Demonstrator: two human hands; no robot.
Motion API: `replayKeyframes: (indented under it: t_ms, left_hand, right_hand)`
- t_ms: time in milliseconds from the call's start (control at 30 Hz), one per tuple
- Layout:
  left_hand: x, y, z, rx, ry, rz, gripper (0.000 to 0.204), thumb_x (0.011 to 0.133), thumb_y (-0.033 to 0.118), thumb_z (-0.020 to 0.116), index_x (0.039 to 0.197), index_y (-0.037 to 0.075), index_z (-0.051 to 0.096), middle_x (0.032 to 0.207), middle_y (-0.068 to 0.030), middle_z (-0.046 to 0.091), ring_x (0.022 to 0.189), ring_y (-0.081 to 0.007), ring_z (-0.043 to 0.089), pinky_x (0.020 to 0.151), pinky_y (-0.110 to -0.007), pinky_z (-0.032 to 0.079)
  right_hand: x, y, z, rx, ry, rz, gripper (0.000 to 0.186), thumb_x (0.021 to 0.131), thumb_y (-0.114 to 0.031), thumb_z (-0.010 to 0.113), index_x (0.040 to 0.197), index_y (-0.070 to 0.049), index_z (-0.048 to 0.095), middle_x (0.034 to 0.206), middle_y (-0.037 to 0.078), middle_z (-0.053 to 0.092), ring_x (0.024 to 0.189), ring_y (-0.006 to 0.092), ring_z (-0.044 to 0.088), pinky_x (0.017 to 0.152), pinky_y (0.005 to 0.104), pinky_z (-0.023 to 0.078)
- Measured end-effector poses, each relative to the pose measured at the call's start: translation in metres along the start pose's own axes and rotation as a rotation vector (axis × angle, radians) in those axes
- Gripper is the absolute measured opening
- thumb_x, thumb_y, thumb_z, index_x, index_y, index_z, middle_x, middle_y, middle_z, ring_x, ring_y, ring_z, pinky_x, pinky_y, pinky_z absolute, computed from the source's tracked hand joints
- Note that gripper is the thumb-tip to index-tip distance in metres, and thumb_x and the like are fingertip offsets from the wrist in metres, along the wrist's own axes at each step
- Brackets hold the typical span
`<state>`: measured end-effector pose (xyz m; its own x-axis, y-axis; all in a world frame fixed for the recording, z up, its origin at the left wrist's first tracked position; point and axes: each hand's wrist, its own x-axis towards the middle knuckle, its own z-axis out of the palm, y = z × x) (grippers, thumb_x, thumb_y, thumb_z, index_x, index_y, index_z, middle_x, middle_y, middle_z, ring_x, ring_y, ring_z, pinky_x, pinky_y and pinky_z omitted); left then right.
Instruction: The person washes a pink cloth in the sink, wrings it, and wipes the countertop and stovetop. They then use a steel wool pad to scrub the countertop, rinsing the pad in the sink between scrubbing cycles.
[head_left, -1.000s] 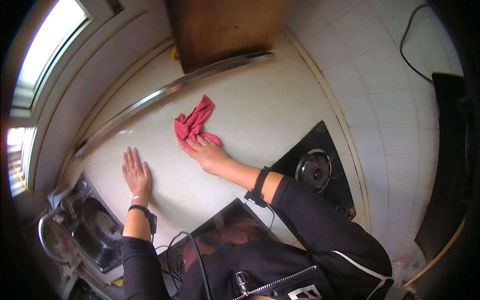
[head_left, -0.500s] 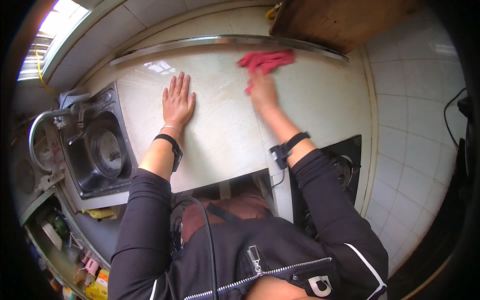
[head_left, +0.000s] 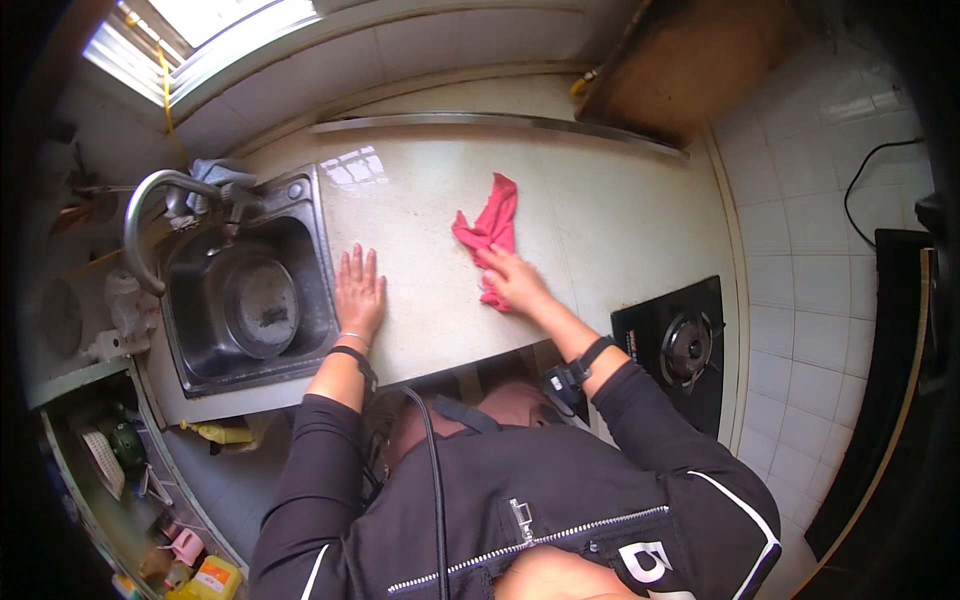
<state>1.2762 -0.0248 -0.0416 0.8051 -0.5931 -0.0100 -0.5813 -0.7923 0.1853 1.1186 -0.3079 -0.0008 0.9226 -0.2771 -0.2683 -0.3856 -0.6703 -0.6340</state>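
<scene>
A crumpled red cloth (head_left: 492, 215) lies on the pale countertop (head_left: 575, 230). My right hand (head_left: 512, 280) is pressed onto the lower part of the cloth, its fingers closed on the fabric. My left hand (head_left: 360, 290) rests palm down with fingers stretched out on the countertop, just right of the steel sink (head_left: 190, 320), and holds nothing.
A curved tap (head_left: 150, 200) arches over a round pan (head_left: 262, 305) in the sink. A gas hob (head_left: 665, 350) sits at right. A metal strip (head_left: 430, 120) and brown board (head_left: 680, 60) are along the back. A crowded shelf (head_left: 105, 455) stands at lower left, a tiled wall (head_left: 780, 320) at right.
The view has shifted, bringing the sink further in. Since half a second ago my right hand and the cloth have come back toward me from near the back strip.
</scene>
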Motion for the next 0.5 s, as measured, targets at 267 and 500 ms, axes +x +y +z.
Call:
replayKeyframes:
  t_ms: [267,500]
  left_hand:
    - [0.005,0.007,-0.002,-0.023,-0.023,-0.062,0.062,0.092,0.038,0.053,0.149,0.020,0.038,0.159,-0.0072,0.027,0.146,-0.0318,0.022,0.115,-0.051,0.024]
    - [0.007,0.009,-0.006,0.007,-0.047,-0.079,0.062,0.091,0.036,0.054,0.149,0.021,0.038,0.160,-0.0054,0.026,0.147,-0.0309,0.023,0.115,-0.050,0.024]
  right_hand:
    - [0.141,0.019,-0.109,-0.430,0.375,-0.054,0.057,0.087,-0.030,0.067,0.139,-0.014,0.050,0.152,0.010,0.039,0.141,0.0298,0.035,0.111,0.0545,0.032]
    - [0.241,0.026,-0.119,-0.548,0.311,-0.053,0.043,0.079,-0.015,0.072,0.120,-0.010,0.058,0.122,0.010,0.060,0.123,0.0319,0.052,0.103,0.0505,0.039]
